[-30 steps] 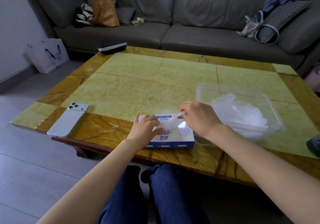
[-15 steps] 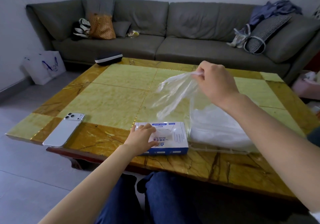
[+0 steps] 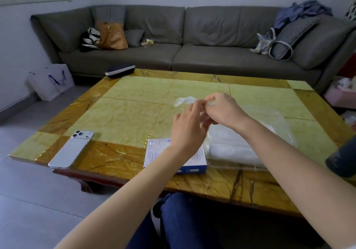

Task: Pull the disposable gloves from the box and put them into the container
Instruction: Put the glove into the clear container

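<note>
A white and blue glove box (image 3: 154, 152) lies flat near the table's front edge, partly hidden by my left forearm. Just right of it stands a clear plastic container (image 3: 287, 131) with a pile of white gloves (image 3: 233, 144) inside. A thin clear glove (image 3: 184, 100) is held in the air above the table, behind the box. My right hand (image 3: 224, 110) pinches it at the top. My left hand (image 3: 189, 127) is raised beside the right one, and its fingertips pinch the same glove.
A white phone (image 3: 72, 148) lies face down at the table's front left. A dark case (image 3: 119, 70) sits at the far left corner. Behind the yellow marble table (image 3: 125, 114) runs a grey sofa (image 3: 192, 36) with bags and cushions. A dark object (image 3: 342, 158) shows at the right edge.
My left hand left the box and rose to meet the right hand at the glove. The right hand came down and nearer with the glove, which now hangs bunched between both hands.
</note>
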`<action>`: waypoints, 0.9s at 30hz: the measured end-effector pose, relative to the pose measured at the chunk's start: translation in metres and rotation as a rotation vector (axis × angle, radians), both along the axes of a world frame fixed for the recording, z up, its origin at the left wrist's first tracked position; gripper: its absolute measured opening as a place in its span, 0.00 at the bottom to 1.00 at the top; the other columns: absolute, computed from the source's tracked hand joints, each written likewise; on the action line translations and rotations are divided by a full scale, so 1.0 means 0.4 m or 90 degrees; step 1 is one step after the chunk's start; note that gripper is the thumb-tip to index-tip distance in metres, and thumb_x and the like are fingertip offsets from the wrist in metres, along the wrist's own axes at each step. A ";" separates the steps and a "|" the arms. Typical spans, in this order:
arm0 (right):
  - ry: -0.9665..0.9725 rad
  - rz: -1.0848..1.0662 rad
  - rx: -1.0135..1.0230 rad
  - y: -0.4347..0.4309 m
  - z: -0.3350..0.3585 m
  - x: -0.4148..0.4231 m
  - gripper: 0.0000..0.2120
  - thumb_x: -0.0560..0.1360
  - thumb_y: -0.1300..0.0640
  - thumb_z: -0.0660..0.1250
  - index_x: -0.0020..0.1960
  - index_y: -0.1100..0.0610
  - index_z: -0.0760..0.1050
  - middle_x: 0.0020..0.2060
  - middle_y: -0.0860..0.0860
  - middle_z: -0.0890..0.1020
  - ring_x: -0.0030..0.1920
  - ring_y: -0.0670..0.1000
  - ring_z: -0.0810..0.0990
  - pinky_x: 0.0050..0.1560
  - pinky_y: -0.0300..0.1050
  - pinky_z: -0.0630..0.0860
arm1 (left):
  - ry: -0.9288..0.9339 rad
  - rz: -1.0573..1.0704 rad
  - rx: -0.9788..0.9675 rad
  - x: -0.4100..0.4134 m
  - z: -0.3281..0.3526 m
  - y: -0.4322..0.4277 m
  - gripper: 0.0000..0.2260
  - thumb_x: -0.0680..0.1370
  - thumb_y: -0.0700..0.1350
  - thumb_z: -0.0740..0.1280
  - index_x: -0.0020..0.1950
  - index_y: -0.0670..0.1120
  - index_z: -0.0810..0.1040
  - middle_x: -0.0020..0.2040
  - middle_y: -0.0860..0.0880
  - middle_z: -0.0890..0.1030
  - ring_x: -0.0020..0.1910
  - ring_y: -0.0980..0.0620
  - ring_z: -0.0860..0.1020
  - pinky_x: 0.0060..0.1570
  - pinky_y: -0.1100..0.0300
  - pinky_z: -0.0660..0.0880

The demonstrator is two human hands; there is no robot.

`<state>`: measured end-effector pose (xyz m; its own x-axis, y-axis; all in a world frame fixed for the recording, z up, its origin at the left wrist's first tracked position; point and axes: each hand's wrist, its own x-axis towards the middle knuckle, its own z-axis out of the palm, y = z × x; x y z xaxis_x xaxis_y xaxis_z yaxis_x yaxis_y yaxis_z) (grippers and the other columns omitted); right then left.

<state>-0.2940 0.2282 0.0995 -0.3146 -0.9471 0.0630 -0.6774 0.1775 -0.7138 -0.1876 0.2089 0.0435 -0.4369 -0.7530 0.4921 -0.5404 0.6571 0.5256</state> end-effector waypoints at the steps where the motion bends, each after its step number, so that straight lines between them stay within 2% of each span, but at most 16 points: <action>1: -0.028 0.001 0.006 0.001 -0.001 -0.008 0.14 0.77 0.57 0.63 0.61 0.61 0.72 0.44 0.53 0.83 0.39 0.49 0.82 0.42 0.45 0.80 | 0.017 -0.001 0.020 0.002 0.005 -0.009 0.17 0.77 0.42 0.66 0.65 0.48 0.69 0.54 0.50 0.81 0.51 0.49 0.78 0.57 0.51 0.71; 3: -0.111 -0.003 -0.017 0.002 -0.005 -0.032 0.23 0.77 0.56 0.65 0.69 0.61 0.64 0.49 0.55 0.81 0.38 0.48 0.81 0.34 0.37 0.78 | 0.019 -0.017 0.061 0.014 0.018 -0.024 0.13 0.77 0.38 0.65 0.60 0.47 0.73 0.48 0.50 0.83 0.45 0.48 0.80 0.51 0.50 0.75; 4: -0.136 -0.015 -0.054 0.004 -0.005 -0.044 0.24 0.77 0.56 0.65 0.69 0.61 0.62 0.47 0.53 0.80 0.38 0.47 0.81 0.36 0.38 0.78 | 0.020 -0.022 0.079 0.022 0.026 -0.033 0.11 0.77 0.37 0.65 0.58 0.46 0.76 0.46 0.50 0.83 0.44 0.50 0.80 0.49 0.52 0.77; 5: -0.139 -0.028 -0.099 0.005 -0.005 -0.055 0.25 0.77 0.54 0.65 0.69 0.61 0.62 0.48 0.50 0.78 0.40 0.47 0.80 0.42 0.41 0.79 | 0.030 -0.030 0.102 0.031 0.034 -0.042 0.08 0.77 0.37 0.65 0.55 0.45 0.77 0.44 0.51 0.82 0.42 0.52 0.79 0.47 0.54 0.77; 7: -0.132 0.003 -0.152 0.009 -0.012 -0.078 0.29 0.74 0.48 0.68 0.69 0.60 0.62 0.56 0.49 0.76 0.52 0.48 0.78 0.56 0.43 0.75 | 0.058 -0.070 0.182 0.045 0.054 -0.058 0.05 0.78 0.37 0.64 0.50 0.43 0.79 0.40 0.53 0.80 0.38 0.57 0.78 0.44 0.59 0.76; 9: -0.139 0.142 -0.092 0.018 -0.016 -0.086 0.40 0.65 0.40 0.70 0.70 0.57 0.62 0.67 0.49 0.71 0.65 0.47 0.71 0.66 0.44 0.67 | 0.067 -0.125 0.252 0.054 0.072 -0.068 0.04 0.78 0.37 0.64 0.48 0.42 0.78 0.37 0.54 0.79 0.34 0.65 0.77 0.41 0.66 0.75; 10: -0.132 0.218 -0.041 0.024 -0.018 -0.081 0.43 0.61 0.37 0.70 0.70 0.54 0.63 0.68 0.48 0.70 0.67 0.45 0.68 0.69 0.45 0.65 | 0.061 -0.146 0.262 0.055 0.082 -0.068 0.04 0.78 0.38 0.64 0.46 0.43 0.78 0.36 0.55 0.78 0.31 0.66 0.76 0.37 0.71 0.73; 11: -0.110 0.273 -0.003 0.025 -0.021 -0.077 0.42 0.59 0.36 0.72 0.69 0.51 0.66 0.68 0.46 0.71 0.67 0.43 0.68 0.69 0.45 0.65 | 0.059 -0.160 0.268 0.056 0.092 -0.068 0.04 0.78 0.39 0.64 0.45 0.43 0.78 0.35 0.54 0.78 0.29 0.67 0.75 0.35 0.73 0.72; 12: -0.077 0.301 0.007 0.022 -0.027 -0.076 0.37 0.60 0.38 0.74 0.66 0.47 0.69 0.64 0.44 0.73 0.65 0.42 0.71 0.67 0.42 0.67 | 0.067 -0.169 0.277 0.056 0.100 -0.069 0.04 0.79 0.40 0.64 0.46 0.43 0.79 0.34 0.54 0.79 0.29 0.67 0.75 0.35 0.74 0.72; 14: -0.027 0.278 -0.005 0.015 -0.040 -0.070 0.24 0.63 0.46 0.78 0.55 0.42 0.71 0.52 0.41 0.77 0.54 0.40 0.75 0.56 0.38 0.73 | 0.099 -0.175 0.305 0.055 0.110 -0.073 0.04 0.79 0.41 0.64 0.47 0.44 0.79 0.35 0.52 0.80 0.30 0.64 0.77 0.36 0.74 0.72; 15: -0.015 0.248 -0.018 0.011 -0.049 -0.070 0.22 0.64 0.50 0.78 0.51 0.42 0.69 0.46 0.41 0.77 0.49 0.42 0.76 0.51 0.38 0.74 | 0.111 -0.168 0.319 0.055 0.113 -0.076 0.04 0.79 0.41 0.64 0.47 0.45 0.79 0.35 0.51 0.80 0.30 0.63 0.77 0.36 0.74 0.72; 18: -0.060 0.194 -0.067 0.003 -0.070 -0.075 0.16 0.71 0.57 0.74 0.53 0.50 0.70 0.39 0.50 0.79 0.42 0.49 0.80 0.48 0.40 0.76 | 0.118 -0.118 0.343 0.062 0.114 -0.100 0.04 0.79 0.43 0.65 0.48 0.43 0.78 0.35 0.51 0.80 0.27 0.61 0.77 0.33 0.75 0.72; 20: -0.098 0.173 -0.087 0.001 -0.068 -0.089 0.09 0.75 0.59 0.68 0.52 0.54 0.70 0.38 0.51 0.80 0.37 0.46 0.82 0.43 0.34 0.75 | 0.114 -0.080 0.340 0.070 0.111 -0.119 0.04 0.78 0.43 0.65 0.47 0.43 0.78 0.34 0.51 0.79 0.25 0.61 0.75 0.31 0.73 0.72; 22: -0.093 0.150 -0.091 0.001 -0.062 -0.108 0.00 0.78 0.60 0.63 0.49 0.56 0.72 0.35 0.49 0.81 0.34 0.44 0.81 0.41 0.35 0.73 | 0.109 -0.045 0.333 0.075 0.102 -0.135 0.05 0.78 0.43 0.66 0.43 0.45 0.77 0.32 0.51 0.78 0.23 0.61 0.73 0.30 0.72 0.72; 24: -0.047 0.132 -0.083 0.001 -0.059 -0.125 0.06 0.80 0.59 0.60 0.48 0.57 0.75 0.34 0.48 0.81 0.34 0.44 0.80 0.41 0.37 0.72 | 0.098 -0.023 0.333 0.072 0.088 -0.144 0.07 0.78 0.43 0.66 0.40 0.46 0.77 0.31 0.51 0.77 0.21 0.62 0.71 0.28 0.71 0.71; 27: -0.011 0.109 -0.044 0.002 -0.056 -0.148 0.11 0.81 0.59 0.56 0.45 0.58 0.75 0.32 0.49 0.81 0.34 0.45 0.78 0.41 0.40 0.72 | 0.075 -0.007 0.348 0.057 0.069 -0.149 0.08 0.79 0.43 0.63 0.43 0.44 0.79 0.28 0.51 0.76 0.20 0.61 0.70 0.30 0.66 0.70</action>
